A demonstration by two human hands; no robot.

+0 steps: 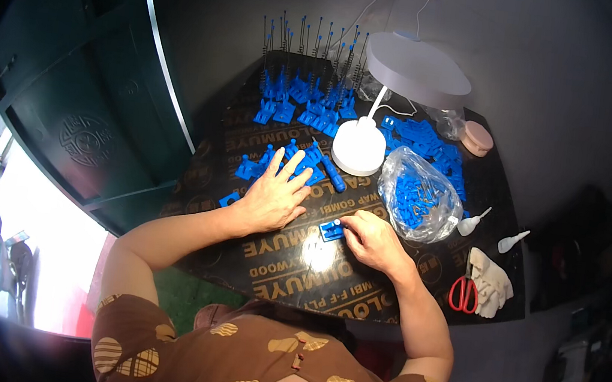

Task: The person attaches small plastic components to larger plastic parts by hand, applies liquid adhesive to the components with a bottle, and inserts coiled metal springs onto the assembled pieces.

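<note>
Bench: dark printed board, lit from a white desk lamp at 12 o'clock; glare spot on the board just under the hands.

Left hand: left hand lies flat, fingers spread, palm down on a loose heap of blue plastic parts at 11 o'clock from the person. Judged to be resting on or sorting through the heap so pieces stay within reach.

Right hand: right hand has its fingertips closed on a small blue piece, thumb and forefinger pinching its right edge against the board. The grip looks suited to steadying it for fine work.

Piece in hand: small blue piece sits on the board at centre, at 9 o'clock from the right hand. Squarish, flat base, bright blue, with pale spots on top; finer detail too small to tell.

Stock at 12 o'clock: rows of blue parts with upright thin rods and springs, set well back.

Stock at 2 o'clock: clear bag of blue parts, more loose ones behind it.

Tools at 3 o'clock: two small white squeeze bottles, red-handled scissors beside a pale glove, all well apart from the hands.

Other: blue-handled tool lies by the lamp base.
</note>
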